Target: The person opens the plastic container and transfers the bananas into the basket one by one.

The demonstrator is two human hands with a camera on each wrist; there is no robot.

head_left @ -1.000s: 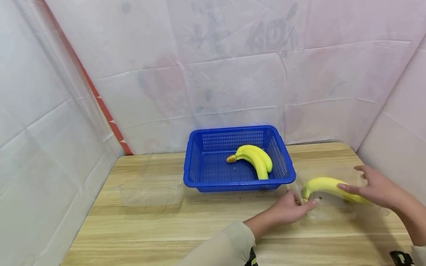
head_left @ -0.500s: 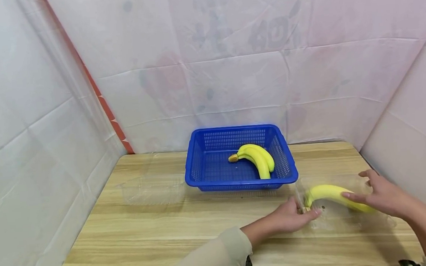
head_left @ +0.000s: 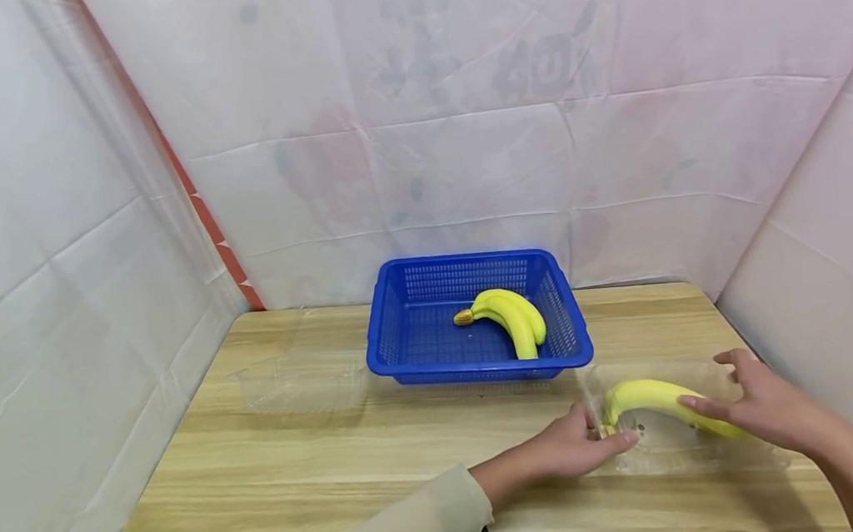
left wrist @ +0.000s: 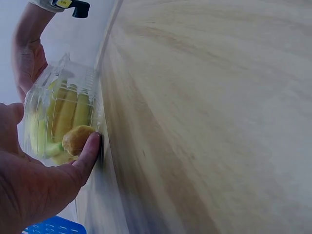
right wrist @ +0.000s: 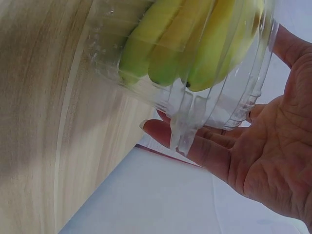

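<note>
A clear plastic clamshell box stands at the right of the table with yellow bananas inside. My left hand holds its left end, thumb at the near side and fingers behind. In the left wrist view, a brown banana stem end shows through the plastic by a finger. My right hand grips the other end, its thumb over the lid in the head view. The greenish banana tips face that hand in the right wrist view. Several of my fingers are partly hidden by the box.
A blue plastic basket sits at the back middle, holding a bunch of bananas. Another clear plastic box stands left of it, lid raised. White sheeting encloses the wooden table at the back and sides.
Both hands have drawn the box with the bananas a short way toward the table's near side. The basket and the other box have stayed put.
</note>
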